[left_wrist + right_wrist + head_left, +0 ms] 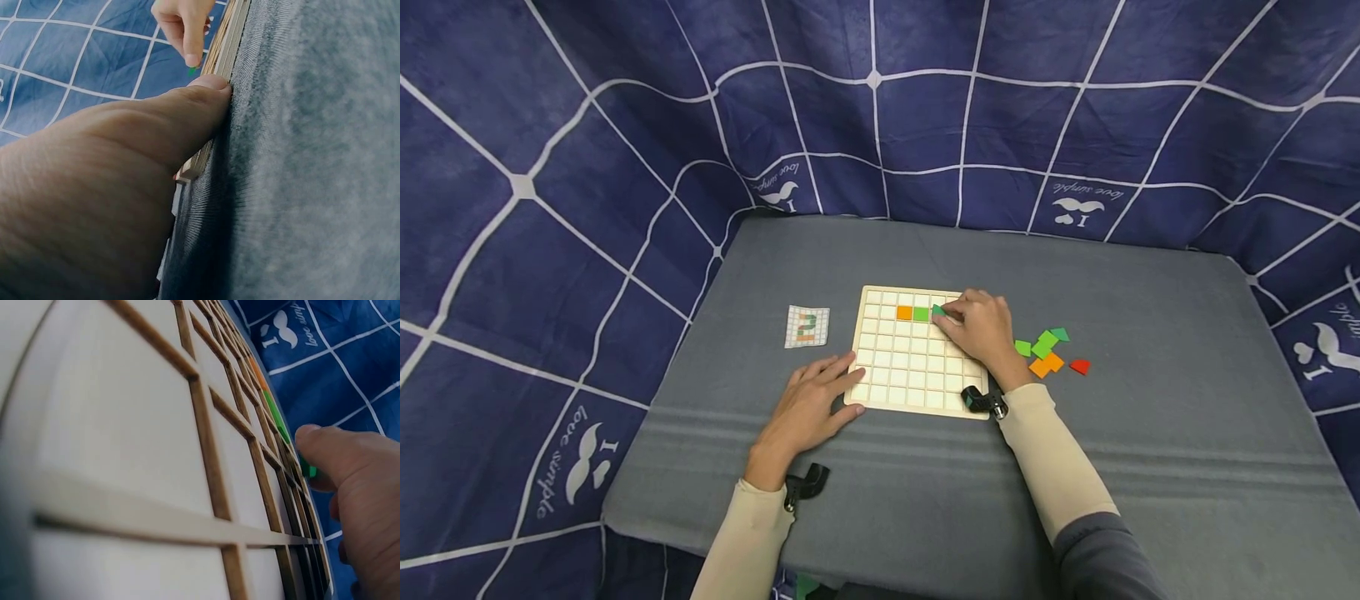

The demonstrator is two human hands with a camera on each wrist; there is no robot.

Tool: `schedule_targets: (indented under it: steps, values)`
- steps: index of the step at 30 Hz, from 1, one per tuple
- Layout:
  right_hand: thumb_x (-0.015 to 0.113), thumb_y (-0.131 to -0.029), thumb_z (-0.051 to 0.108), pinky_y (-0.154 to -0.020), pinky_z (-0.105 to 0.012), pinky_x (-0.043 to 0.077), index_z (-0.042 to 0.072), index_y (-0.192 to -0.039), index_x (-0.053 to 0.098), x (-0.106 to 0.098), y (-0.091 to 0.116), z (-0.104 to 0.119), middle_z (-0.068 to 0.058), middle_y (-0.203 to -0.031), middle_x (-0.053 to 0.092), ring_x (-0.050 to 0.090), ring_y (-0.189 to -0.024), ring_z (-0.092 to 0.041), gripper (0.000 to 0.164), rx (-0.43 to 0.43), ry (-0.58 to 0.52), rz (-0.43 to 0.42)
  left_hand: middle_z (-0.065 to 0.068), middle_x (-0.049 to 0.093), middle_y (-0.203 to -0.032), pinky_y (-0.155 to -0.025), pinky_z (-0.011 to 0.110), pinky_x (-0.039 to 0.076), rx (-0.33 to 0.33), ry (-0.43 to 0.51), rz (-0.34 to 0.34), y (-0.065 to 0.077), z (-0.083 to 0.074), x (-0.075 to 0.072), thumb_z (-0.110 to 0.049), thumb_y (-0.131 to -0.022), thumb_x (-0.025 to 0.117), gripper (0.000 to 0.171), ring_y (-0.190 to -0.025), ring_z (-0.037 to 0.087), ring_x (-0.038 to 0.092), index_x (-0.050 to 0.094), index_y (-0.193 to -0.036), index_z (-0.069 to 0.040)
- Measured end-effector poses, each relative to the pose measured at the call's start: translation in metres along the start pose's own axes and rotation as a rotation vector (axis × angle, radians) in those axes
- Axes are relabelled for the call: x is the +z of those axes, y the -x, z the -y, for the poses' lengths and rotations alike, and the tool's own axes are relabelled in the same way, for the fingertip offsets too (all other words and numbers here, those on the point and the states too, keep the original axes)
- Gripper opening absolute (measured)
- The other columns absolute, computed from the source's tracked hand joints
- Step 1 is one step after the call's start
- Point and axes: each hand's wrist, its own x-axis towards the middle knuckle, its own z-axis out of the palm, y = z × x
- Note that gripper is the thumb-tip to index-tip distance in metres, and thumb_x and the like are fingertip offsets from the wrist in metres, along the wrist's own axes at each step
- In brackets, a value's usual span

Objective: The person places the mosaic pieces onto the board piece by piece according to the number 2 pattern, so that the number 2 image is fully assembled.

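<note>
A wooden grid board point(901, 379) lies on the grey table. In its upper part sit an orange square tile point(905, 313) and, beside it, a light green square tile point(921, 314). My right hand point(981, 327) pinches a dark green tile point(937, 310) between thumb and fingers, just right of the light green one. That tile shows as a green edge point(308, 467) under the thumb in the right wrist view; its full shape is hidden. My left hand point(812, 397) rests at the board's left edge, fingers spread, with the thumb point(206, 94) against the board's side.
A small pattern card point(807, 327) with a coloured figure on a grid lies left of the board. Right of my right hand several loose tiles are scattered: light green point(1044, 344), orange point(1047, 364), dark green point(1060, 334) and red point(1079, 367). Blue curtains point(925, 117) surround the table.
</note>
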Motion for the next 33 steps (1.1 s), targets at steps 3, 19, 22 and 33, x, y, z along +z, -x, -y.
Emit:
schedule_targets:
  steps: [3,19,22,33]
  values:
    - [0.078,-0.086,0.045,-0.064,-0.039,0.034,0.02,-0.1,0.083,-0.001,0.001,-0.001,-0.001,-0.077,0.064,0.056,-0.067,-0.02,0.029,-0.003,0.016,-0.006,0.0,0.039,-0.161,-0.113,0.058,0.032,0.005,0.004,0.005,-0.002,-0.001,0.0,-0.047,-0.094,0.067,0.059,-0.146,0.029,0.039,0.053,-0.148,-0.025]
    - [0.077,-0.086,0.049,-0.063,-0.043,0.037,0.019,-0.102,0.083,-0.005,0.01,-0.011,-0.004,-0.084,0.068,0.058,-0.069,-0.024,0.034,-0.037,0.12,-0.019,0.001,0.039,-0.161,-0.112,0.058,0.033,0.031,0.004,0.012,-0.009,-0.006,0.003,-0.047,-0.095,0.067,0.059,-0.146,0.03,0.039,0.053,-0.148,-0.026]
    - [0.076,-0.086,0.05,-0.064,-0.043,0.038,0.02,-0.103,0.083,-0.007,0.01,-0.011,-0.004,-0.084,0.069,0.059,-0.071,-0.024,0.035,-0.025,0.134,-0.013,0.0,0.038,-0.162,-0.112,0.058,0.033,0.035,0.002,0.012,-0.01,-0.006,0.003,-0.047,-0.095,0.067,0.059,-0.146,0.03,0.039,0.053,-0.148,-0.026]
    - [0.077,-0.086,0.05,-0.065,-0.04,0.036,0.022,-0.104,0.082,-0.002,0.005,-0.002,0.0,-0.083,0.066,0.058,-0.071,-0.022,0.034,0.012,0.062,0.021,0.003,0.041,-0.16,-0.111,0.06,0.032,0.024,-0.005,-0.039,-0.002,-0.001,0.005,-0.045,-0.092,0.071,0.06,-0.144,0.031,0.04,0.055,-0.146,-0.025]
